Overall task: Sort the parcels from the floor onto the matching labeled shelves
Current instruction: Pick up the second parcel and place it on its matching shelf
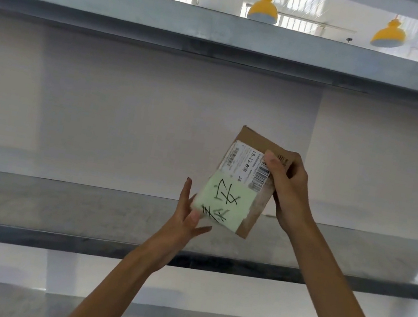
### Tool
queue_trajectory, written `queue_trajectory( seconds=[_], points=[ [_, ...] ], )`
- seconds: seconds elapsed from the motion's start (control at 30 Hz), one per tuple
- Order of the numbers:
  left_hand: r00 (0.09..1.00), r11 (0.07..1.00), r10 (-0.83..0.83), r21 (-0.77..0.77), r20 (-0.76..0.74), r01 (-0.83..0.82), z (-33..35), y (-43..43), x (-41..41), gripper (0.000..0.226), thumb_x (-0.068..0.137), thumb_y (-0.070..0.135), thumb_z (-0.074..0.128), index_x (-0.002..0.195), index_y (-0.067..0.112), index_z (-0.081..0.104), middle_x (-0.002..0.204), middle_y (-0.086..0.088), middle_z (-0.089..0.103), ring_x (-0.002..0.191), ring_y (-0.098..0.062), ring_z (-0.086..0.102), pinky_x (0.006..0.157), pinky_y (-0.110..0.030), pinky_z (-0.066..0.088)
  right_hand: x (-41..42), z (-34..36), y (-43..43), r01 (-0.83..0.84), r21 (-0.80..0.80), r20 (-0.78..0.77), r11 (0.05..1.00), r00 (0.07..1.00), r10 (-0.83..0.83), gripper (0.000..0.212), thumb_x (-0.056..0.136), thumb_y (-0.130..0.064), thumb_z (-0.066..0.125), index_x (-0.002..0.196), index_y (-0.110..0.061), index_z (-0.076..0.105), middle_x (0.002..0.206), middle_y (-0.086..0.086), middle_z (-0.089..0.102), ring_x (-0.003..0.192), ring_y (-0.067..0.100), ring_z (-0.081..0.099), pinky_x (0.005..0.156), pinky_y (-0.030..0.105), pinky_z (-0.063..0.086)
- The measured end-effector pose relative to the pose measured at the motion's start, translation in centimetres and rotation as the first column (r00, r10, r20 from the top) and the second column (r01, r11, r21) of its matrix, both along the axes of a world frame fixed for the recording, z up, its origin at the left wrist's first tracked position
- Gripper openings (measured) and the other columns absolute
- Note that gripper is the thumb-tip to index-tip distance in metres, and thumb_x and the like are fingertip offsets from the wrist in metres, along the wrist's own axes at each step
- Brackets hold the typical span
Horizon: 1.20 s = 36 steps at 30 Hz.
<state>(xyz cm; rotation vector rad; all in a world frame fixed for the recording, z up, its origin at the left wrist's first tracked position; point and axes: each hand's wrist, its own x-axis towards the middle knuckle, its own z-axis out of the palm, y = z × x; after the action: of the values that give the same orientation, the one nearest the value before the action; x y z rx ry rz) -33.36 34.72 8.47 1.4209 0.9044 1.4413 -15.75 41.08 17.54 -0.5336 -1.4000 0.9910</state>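
A small brown cardboard parcel [245,181] is held up in the air in front of the metal shelves. It carries a white shipping label with a barcode and a pale green note with handwritten black characters. My right hand [286,190] grips its upper right edge, thumb over the barcode. My left hand [188,217] supports the lower left corner with thumb and fingers spread. The parcel is tilted and hovers just above the middle shelf [70,204], which is bare grey metal.
A higher metal shelf [170,21] runs across the top, and a lower shelf [12,300] lies below. A white wall stands behind the shelves. Yellow pendant lamps [263,8] hang above.
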Motion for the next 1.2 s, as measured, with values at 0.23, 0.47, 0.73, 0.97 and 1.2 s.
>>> queue_trajectory(
  seconds=[0.23,0.47,0.73,0.97,1.2],
  points=[
    [0.991,0.997,0.068,0.034,0.112,-0.072,-0.2,0.0,1.6,0.130,0.037,0.073,0.077,0.144,0.033,0.015,0.137,0.004,0.049,0.122,-0.019,0.054,0.094,-0.037,0.053,-1.2,-1.4,-0.8,0.035,-0.047,-0.085,0.998,0.996,-0.039,0.024,0.082,-0.039,0.065,0.095,-0.025,0.050,0.102,0.005,0.060,0.102,0.019,0.061,0.096,0.043,0.051],
    [0.923,0.957,0.253,0.067,0.291,-0.284,1.5,1.0,1.1,0.104,0.060,0.058,0.074,0.144,0.038,0.015,0.121,0.002,0.064,0.106,-0.015,0.065,0.102,-0.046,0.046,-0.5,-2.9,-2.1,0.052,-0.098,-0.097,0.994,0.993,-0.062,0.045,0.078,-0.045,0.057,0.109,-0.017,0.041,0.101,-0.003,0.060,0.096,0.007,0.060,0.097,0.034,0.048],
    [0.891,0.920,0.327,0.110,0.315,-0.376,3.3,0.8,1.5,0.052,0.075,0.053,0.055,0.119,0.031,0.038,0.126,-0.005,0.059,0.114,-0.020,0.057,0.087,-0.026,0.049,0.7,-5.1,-2.7,0.058,-0.104,-0.079,0.993,0.995,-0.066,0.045,0.069,-0.045,0.061,0.102,-0.017,0.047,0.107,-0.005,0.066,0.100,0.008,0.066,0.096,0.038,0.051],
    [0.910,0.906,0.364,0.150,0.198,-0.395,3.2,0.8,1.5,0.025,0.083,0.053,0.044,0.090,0.029,0.045,0.111,0.002,0.062,0.105,-0.014,0.057,0.094,-0.035,0.048,1.4,-5.9,-3.2,0.129,-0.043,-0.116,0.991,0.984,-0.133,0.047,0.064,-0.051,0.069,0.099,-0.024,0.055,0.109,-0.001,0.068,0.108,0.018,0.064,0.095,0.039,0.052],
    [0.916,0.903,0.397,0.158,0.051,-0.400,2.7,-0.1,2.1,0.028,0.085,0.054,0.036,0.101,0.034,0.048,0.112,0.013,0.062,0.109,-0.006,0.057,0.087,-0.021,0.046,1.8,-6.4,-3.8,0.178,-0.019,-0.125,0.984,0.976,-0.179,0.038,0.068,-0.041,0.067,0.101,-0.027,0.054,0.100,-0.014,0.070,0.103,0.010,0.066,0.094,0.037,0.053]
  ],
)
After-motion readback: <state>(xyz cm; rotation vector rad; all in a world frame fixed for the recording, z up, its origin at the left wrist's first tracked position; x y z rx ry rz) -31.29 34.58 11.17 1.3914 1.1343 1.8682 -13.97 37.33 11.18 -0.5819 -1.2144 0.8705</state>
